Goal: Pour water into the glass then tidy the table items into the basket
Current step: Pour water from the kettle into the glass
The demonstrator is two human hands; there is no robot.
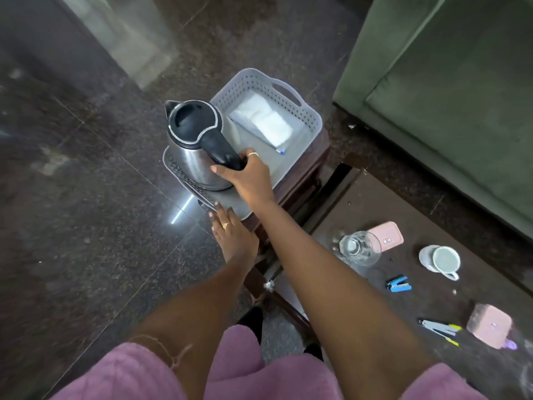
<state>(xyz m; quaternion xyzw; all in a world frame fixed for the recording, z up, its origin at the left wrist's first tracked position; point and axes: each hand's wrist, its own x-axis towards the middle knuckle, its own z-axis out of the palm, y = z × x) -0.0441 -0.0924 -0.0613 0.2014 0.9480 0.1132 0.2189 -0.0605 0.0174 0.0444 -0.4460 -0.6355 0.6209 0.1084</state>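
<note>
A steel kettle (192, 157) with a black lid and handle stands inside the near-left end of a grey perforated basket (313, 122), which sits on a small dark wooden stool. My right hand (245, 176) grips the kettle's black handle. My left hand (232, 235) lies flat against the basket's near rim, fingers together. A white folded packet (266, 121) and a pen lie in the basket. On the glass table to the right stands a clear glass (360, 248), with a white mug (441, 261), a blue stapler (399, 284), a pink phone (388, 236), a pink box (489, 326) and nail clippers (439, 330).
A green sofa (447, 90) fills the upper right behind the glass table (375, 203). Polished dark stone floor lies to the left. My knees in pink shorts (230, 370) are at the bottom edge.
</note>
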